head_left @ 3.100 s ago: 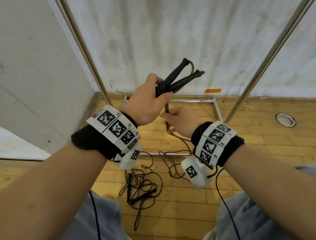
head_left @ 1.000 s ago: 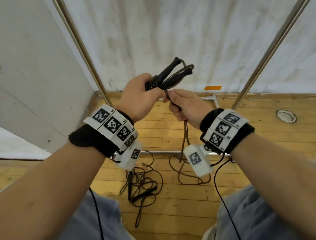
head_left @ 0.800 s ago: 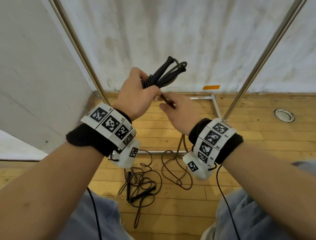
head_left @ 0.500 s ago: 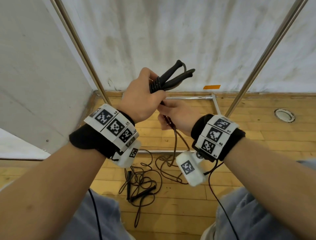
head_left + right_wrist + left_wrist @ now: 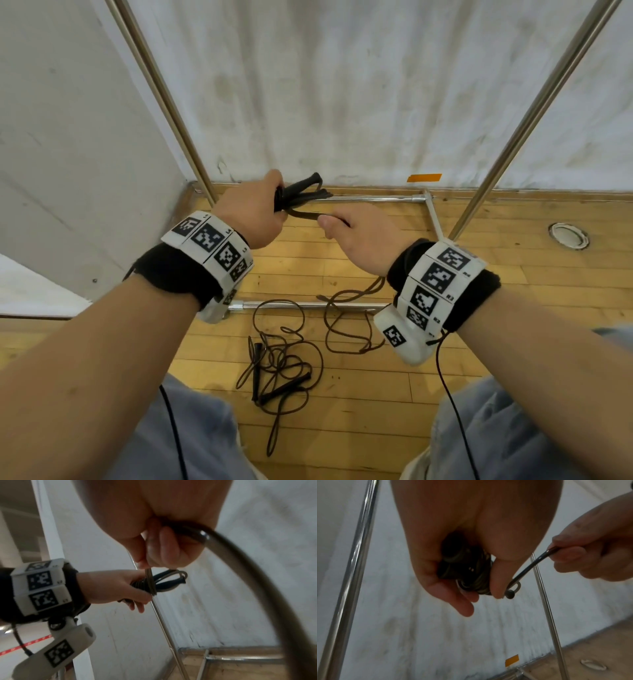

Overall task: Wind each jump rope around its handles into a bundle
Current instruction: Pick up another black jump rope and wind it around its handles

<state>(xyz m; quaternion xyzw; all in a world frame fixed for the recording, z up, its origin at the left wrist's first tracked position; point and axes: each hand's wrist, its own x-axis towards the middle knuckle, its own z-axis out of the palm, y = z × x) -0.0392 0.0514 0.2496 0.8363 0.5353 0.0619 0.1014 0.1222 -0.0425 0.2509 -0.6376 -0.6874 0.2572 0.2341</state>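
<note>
My left hand grips two black jump rope handles held together, with several turns of dark rope coiled around them. My right hand pinches the free rope just right of the handles and holds it taut. The rest of that rope hangs from my right hand and lies in loops on the floor. A second jump rope lies loose and tangled on the wooden floor between my knees, its two black handles beside each other.
A metal frame with slanted poles and floor bars stands ahead against a white wall. A round floor fitting sits at the right. An orange tape mark is on the wall base.
Both hands have dropped lower and the handles now point more level. My right hand has circled round the handles with the rope and now pulls it out to the right.
</note>
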